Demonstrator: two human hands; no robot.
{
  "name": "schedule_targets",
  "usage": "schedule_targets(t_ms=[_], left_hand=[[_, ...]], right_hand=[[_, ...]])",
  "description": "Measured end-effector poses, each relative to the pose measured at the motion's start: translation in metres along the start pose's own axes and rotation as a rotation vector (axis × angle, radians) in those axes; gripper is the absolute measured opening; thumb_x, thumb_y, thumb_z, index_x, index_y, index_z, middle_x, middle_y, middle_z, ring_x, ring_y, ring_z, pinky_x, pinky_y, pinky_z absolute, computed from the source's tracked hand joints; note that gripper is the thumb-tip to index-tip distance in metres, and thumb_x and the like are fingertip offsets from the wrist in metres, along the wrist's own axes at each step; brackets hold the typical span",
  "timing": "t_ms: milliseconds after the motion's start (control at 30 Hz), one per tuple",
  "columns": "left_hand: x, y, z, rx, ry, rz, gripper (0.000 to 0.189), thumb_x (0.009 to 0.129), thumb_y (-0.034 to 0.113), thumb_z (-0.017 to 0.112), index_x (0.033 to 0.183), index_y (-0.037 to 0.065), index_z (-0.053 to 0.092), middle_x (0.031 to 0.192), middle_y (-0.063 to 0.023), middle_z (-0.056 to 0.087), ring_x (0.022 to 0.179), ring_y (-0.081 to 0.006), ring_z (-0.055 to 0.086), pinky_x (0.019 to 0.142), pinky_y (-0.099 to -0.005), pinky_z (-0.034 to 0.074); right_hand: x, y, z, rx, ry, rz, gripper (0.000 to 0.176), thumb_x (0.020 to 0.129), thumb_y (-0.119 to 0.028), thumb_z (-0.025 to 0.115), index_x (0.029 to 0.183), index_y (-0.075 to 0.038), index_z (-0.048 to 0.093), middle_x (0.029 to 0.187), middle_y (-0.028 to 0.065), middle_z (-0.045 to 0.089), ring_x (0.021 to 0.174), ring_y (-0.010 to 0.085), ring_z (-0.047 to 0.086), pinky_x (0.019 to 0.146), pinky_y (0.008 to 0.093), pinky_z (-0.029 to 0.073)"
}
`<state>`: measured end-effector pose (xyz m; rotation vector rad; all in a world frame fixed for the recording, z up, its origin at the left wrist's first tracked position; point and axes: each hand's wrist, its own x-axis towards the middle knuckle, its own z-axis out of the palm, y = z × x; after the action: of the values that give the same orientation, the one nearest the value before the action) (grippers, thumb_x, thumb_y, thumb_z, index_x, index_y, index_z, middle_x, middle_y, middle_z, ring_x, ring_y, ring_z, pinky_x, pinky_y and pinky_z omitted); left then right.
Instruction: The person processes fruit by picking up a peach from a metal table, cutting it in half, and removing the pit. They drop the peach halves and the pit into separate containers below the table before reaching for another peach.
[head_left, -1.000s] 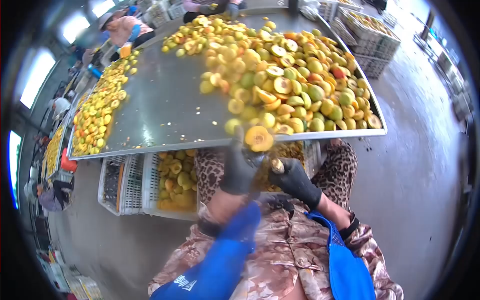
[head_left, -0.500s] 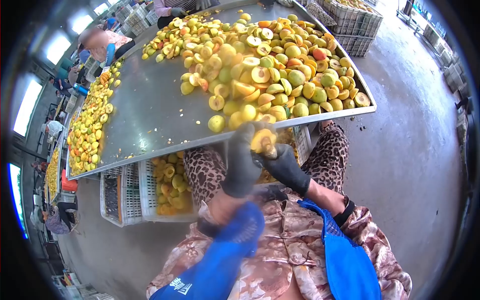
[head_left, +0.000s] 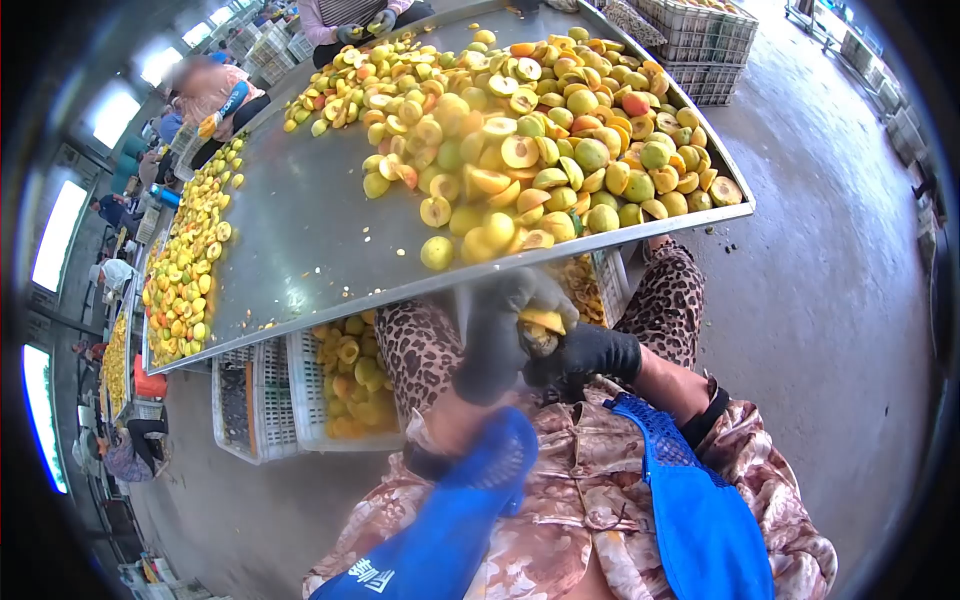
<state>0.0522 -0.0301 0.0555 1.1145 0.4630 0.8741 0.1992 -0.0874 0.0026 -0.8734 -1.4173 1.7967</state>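
Note:
My left hand (head_left: 495, 325), in a dark grey glove, is closed around a yellow peach half (head_left: 543, 320) just below the front edge of the metal table (head_left: 330, 303). My right hand (head_left: 590, 355), in a black glove, is pressed up close beneath the fruit with its fingers curled in. A brownish-grey bit shows between the two hands, and I cannot tell what the right fingers grip. Above them on the table lies a big heap of cut peaches (head_left: 590, 155), yellow-green outside and orange inside, some with hollow centres.
Under the table stand white plastic crates (head_left: 290, 400), one holding peach halves (head_left: 352, 370). A second peach pile (head_left: 190, 270) lines the table's left edge. Gloved co-workers sit at the far side (head_left: 350, 20) and far left (head_left: 215, 95). Stacked crates (head_left: 700, 50) stand beyond the right corner.
Both my hands have come slightly lower with the peach half, which is now more covered by the left fingers. The far-left co-worker's arm has drawn back from the pile.

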Motion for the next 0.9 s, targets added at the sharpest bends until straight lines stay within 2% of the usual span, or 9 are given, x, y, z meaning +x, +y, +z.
schedule_targets(t_ms=[67, 167, 233, 433, 567, 667, 767, 800, 900], left_hand=[[-0.006, 0.006, -0.006, -0.143, 0.022, -0.068, 0.055, 0.106, 0.050, 0.047, 0.081, 0.004, 0.064, 0.078, -0.0109, 0.067, 0.074, -0.0204, 0.067, 0.071, -0.0343, 0.056], [-0.024, 0.017, -0.028, -0.197, 0.283, -0.080, 0.055, 0.106, 0.056, 0.045, 0.092, 0.007, 0.064, 0.086, -0.0112, 0.068, 0.085, -0.0206, 0.069, 0.078, -0.0339, 0.059], [-0.040, 0.015, -0.092, -0.224, 0.502, 0.060, 0.048, 0.106, 0.052, 0.050, 0.094, 0.008, 0.063, 0.089, -0.0128, 0.069, 0.086, -0.0294, 0.070, 0.082, -0.0418, 0.060], [-0.038, 0.025, -0.231, 1.709, 0.658, 0.394, 0.031, 0.097, 0.023, 0.060, 0.113, 0.000, 0.073, 0.123, -0.0217, 0.069, 0.115, -0.0365, 0.065, 0.102, -0.0442, 0.051], [0.054, -0.045, -0.238, 1.601, 0.206, 0.372, 0.042, 0.086, 0.028, 0.073, 0.117, 0.000, 0.072, 0.132, -0.0235, 0.064, 0.118, -0.0369, 0.062, 0.103, -0.0443, 0.048], [0.088, -0.037, -0.214, 1.671, 0.195, 0.006, 0.046, 0.082, 0.026, 0.077, 0.121, 0.001, 0.071, 0.124, -0.0233, 0.067, 0.108, -0.0366, 0.067, 0.096, -0.0434, 0.052], [0.096, -0.031, -0.240, 1.451, 0.126, 0.160, 0.045, 0.082, 0.021, 0.077, 0.121, 0.000, 0.070, 0.116, -0.0192, 0.071, 0.098, -0.0318, 0.071, 0.086, -0.0421, 0.056], [0.093, -0.029, -0.248, 1.047, 0.182, -0.043, 0.051, 0.084, 0.015, 0.073, 0.132, 0.001, 0.063, 0.114, -0.0139, 0.073, 0.095, -0.0275, 0.072, 0.088, -0.0389, 0.057], [0.059, -0.007, -0.221, 0.102, 0.167, -0.023, 0.045, 0.097, 0.021, 0.066, 0.136, -0.001, 0.059, 0.121, -0.0130, 0.070, 0.106, -0.0258, 0.070, 0.084, -0.0366, 0.061]], right_hand=[[0.006, 0.010, -0.002, 0.198, -0.145, 0.098, 0.013, 0.086, -0.011, 0.074, 0.089, -0.003, 0.065, 0.077, 0.0008, 0.066, 0.065, 0.0108, 0.058, 0.055, 0.0280, 0.049], [0.021, 0.006, 0.009, -0.163, -0.171, -0.025, 0.013, 0.086, -0.014, 0.075, 0.084, -0.004, 0.066, 0.067, 0.0007, 0.062, 0.061, 0.0097, 0.057, 0.055, 0.0282, 0.048], [0.024, 0.032, 0.006, -0.416, -0.004, -0.002, 0.013, 0.083, -0.016, 0.073, 0.079, -0.004, 0.069, 0.066, 0.0091, 0.067, 0.062, 0.0223, 0.066, 0.057, 0.0371, 0.051], [0.017, 0.067, -0.012, -1.143, 0.473, 0.067, 0.014, 0.078, -0.016, 0.065, 0.075, -0.005, 0.072, 0.075, 0.0201, 0.070, 0.069, 0.0413, 0.069, 0.063, 0.0485, 0.055], [0.034, 0.059, 0.002, -1.109, 0.511, -0.112, 0.012, 0.076, -0.013, 0.062, 0.069, -0.005, 0.068, 0.071, 0.0203, 0.068, 0.066, 0.0413, 0.068, 0.063, 0.0501, 0.056], [0.022, 0.058, 0.003, -1.116, 0.504, -0.065, 0.011, 0.077, -0.013, 0.063, 0.072, -0.004, 0.069, 0.069, 0.0202, 0.067, 0.066, 0.0429, 0.067, 0.063, 0.0507, 0.055], [0.010, 0.043, 0.002, -0.842, 0.584, -0.103, 0.012, 0.079, -0.012, 0.071, 0.078, -0.001, 0.067, 0.069, 0.0237, 0.064, 0.058, 0.0342, 0.063, 0.060, 0.0443, 0.052], [0.009, 0.037, 0.003, -0.698, 0.613, -0.105, 0.013, 0.080, -0.011, 0.073, 0.081, 0.000, 0.066, 0.065, 0.0152, 0.063, 0.057, 0.0189, 0.057, 0.059, 0.0387, 0.049], [0.011, 0.006, 0.010, -0.369, 0.582, -0.138, 0.012, 0.081, -0.011, 0.073, 0.085, -0.001, 0.067, 0.065, 0.0066, 0.062, 0.063, 0.0107, 0.053, 0.060, 0.0358, 0.049]])
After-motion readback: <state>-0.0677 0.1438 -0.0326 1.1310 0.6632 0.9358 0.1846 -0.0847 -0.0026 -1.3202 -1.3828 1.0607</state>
